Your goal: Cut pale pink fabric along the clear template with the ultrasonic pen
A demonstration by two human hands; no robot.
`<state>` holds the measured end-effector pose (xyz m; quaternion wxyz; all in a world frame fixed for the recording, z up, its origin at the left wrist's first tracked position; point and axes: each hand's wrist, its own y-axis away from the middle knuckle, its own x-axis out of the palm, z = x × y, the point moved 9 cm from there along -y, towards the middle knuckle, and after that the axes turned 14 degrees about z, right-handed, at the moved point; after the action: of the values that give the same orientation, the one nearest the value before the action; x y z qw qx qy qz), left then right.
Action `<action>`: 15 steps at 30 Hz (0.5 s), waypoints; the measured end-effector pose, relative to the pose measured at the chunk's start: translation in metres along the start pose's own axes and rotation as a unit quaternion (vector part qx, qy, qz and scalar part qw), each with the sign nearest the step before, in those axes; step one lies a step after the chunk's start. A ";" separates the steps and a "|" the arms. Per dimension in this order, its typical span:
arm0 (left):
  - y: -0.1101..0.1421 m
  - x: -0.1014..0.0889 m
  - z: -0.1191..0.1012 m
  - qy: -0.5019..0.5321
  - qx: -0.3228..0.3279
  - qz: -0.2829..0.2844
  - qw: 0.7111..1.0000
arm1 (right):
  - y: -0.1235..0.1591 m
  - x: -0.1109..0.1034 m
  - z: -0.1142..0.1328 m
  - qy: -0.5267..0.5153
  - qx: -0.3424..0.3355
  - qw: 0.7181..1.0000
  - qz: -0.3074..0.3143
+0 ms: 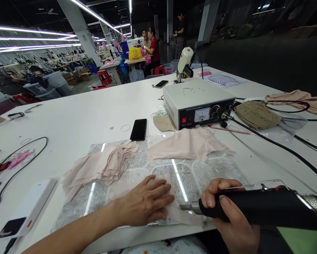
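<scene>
A: What is the left hand [147, 200] doing?

B: It lies spread, palm down, on a thin pale pink piece of cloth [179, 216], pressing it without gripping anything. The cloth lies on a shiny grey board [212, 173] at the near edge of the white table [68, 123]

A: And the right hand [236, 222]?

B: That one is wrapped around a black tool [266, 208], thumb on the near side, fingers over the top. The metal tip [190, 207] points left, near the fingers of the other hand and over the cloth. I can't tell whether the tip touches it

A: Is there more cloth about?

B: Yes, a fanned-out stack [102, 165] lies on the left part of the board, partly past its edge, and a looser pile [184, 143] sits along the far side, in front of a metal box [200, 106]

A: What does that box show?

B: A dial [202, 114] and a red switch [184, 120] on its front, with a black cable [280, 144] plugged in and running off to the right

A: And the dark slab left of it?

B: A phone [139, 129], lying just beyond the board, between the two lots of cloth
</scene>
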<state>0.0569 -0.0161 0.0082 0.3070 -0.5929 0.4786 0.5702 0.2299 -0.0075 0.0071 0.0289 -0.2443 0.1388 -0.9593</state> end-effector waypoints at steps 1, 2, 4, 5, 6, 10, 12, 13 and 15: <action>0.000 0.000 0.000 0.002 -0.001 0.003 1.000 | 0.000 0.000 0.000 0.001 0.000 1.000 0.000; 0.000 0.000 0.000 0.004 -0.002 0.006 1.000 | 0.000 -0.001 0.000 0.002 0.001 1.000 -0.001; 0.000 0.000 0.000 0.010 -0.003 0.009 1.000 | 0.001 -0.001 0.000 0.002 0.002 1.000 0.000; 0.000 0.001 0.000 0.013 -0.002 0.010 1.000 | 0.001 0.000 0.000 0.001 0.003 1.000 0.001; 0.000 0.001 0.000 0.015 -0.002 0.009 1.000 | 0.001 0.001 0.000 0.000 0.003 1.000 0.002; 0.001 0.002 0.001 0.018 -0.003 0.004 1.000 | 0.001 0.002 0.003 -0.002 -0.001 1.000 -0.003; 0.001 0.002 0.001 0.017 -0.004 0.006 1.000 | 0.000 0.003 0.004 0.001 -0.006 1.000 -0.004; 0.002 0.003 0.001 0.016 -0.004 0.008 1.000 | 0.000 0.003 0.004 0.003 -0.007 1.000 -0.005; 0.002 0.003 0.001 0.016 -0.005 0.009 1.000 | 0.000 0.003 0.004 0.006 -0.006 1.000 -0.006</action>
<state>0.0545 -0.0162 0.0054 0.2907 -0.5992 0.4861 0.5658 0.2294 -0.0091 0.0120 0.0211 -0.2394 0.1430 -0.9601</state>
